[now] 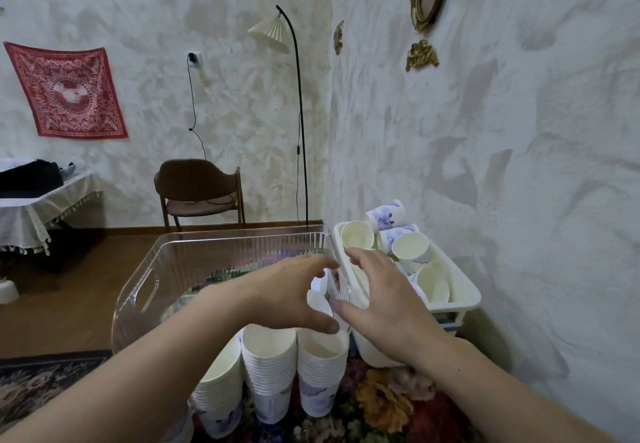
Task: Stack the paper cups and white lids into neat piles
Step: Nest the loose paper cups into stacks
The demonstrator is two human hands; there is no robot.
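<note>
cup stacks [270, 370] just below both hands [332, 300]

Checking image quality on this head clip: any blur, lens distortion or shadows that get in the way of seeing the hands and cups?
Head view: wide-angle bending bows the floor lamp and stretches both forearms at the edges; the left hand and right hand look slightly soft, hiding what is between them; the stacked cups are readable; lighting is soft and even; the clear bin smears the pattern behind it.
</note>
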